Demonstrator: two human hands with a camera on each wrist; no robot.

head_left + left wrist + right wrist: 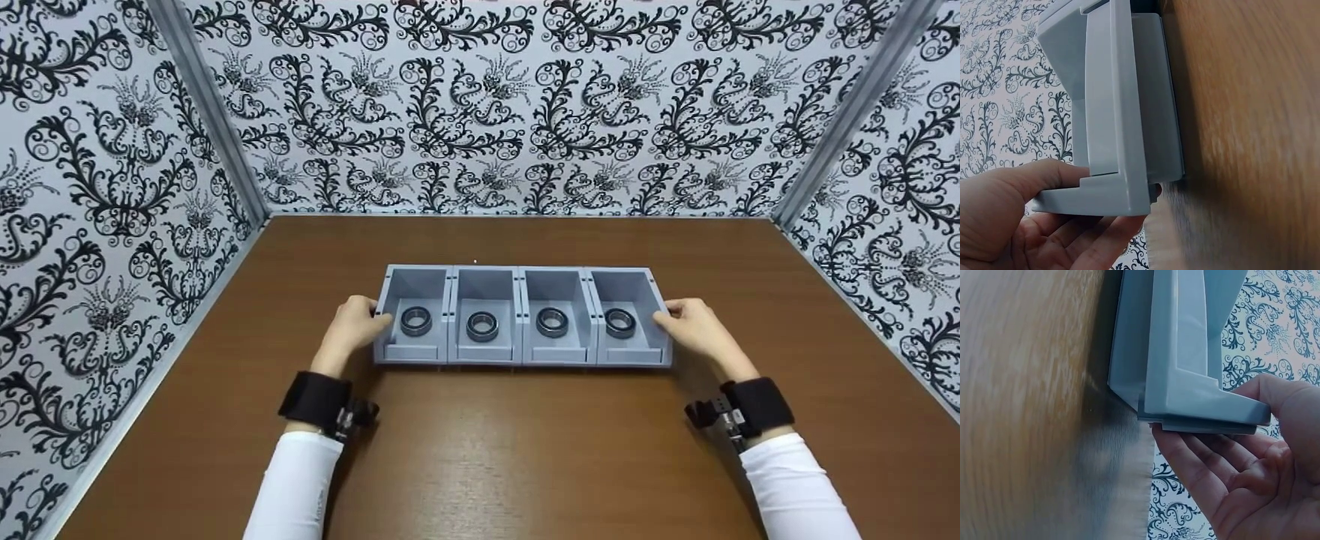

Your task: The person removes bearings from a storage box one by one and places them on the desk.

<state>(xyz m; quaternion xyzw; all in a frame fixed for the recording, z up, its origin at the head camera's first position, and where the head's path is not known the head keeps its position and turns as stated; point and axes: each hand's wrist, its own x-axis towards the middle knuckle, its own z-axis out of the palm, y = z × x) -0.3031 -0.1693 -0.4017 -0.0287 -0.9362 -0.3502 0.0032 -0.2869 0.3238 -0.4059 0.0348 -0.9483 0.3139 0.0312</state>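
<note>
While two white fabric sleeves (292, 487) reach in from the near side, each leading to a wide black wrist strap (311, 397) with a small device mounted on it, the brown wood-grained bench (480, 450) shines between them. Just past the straps, the hands have hold of opposite ends of a row of four joined pale grey plastic bins (484, 355) at the middle of the bench: the left hand (358, 322) pinches the left outer wall, thumb inside and fingers outside, and the right hand (694, 324) pinches the right outer wall likewise. From where I stand, I can't tell whether the row's underside touches the wood or hangs just above it. I'd say the trick is to work both arms at one height and one pace, pressing lightly inward, since the bins look fastened side by side and a twist might strain the seams. Level matters too: a black-and-silver ring-shaped bearing (482, 337) lies flat in the second bin from the left, one like it in each of the others, and a tilt would probably set all four sliding, worst toward those low front lips. Farther back, behind the row, stands a white wall (480, 112) covered in black floral scrolls, with grey posts (206, 97) at its corners.
</note>
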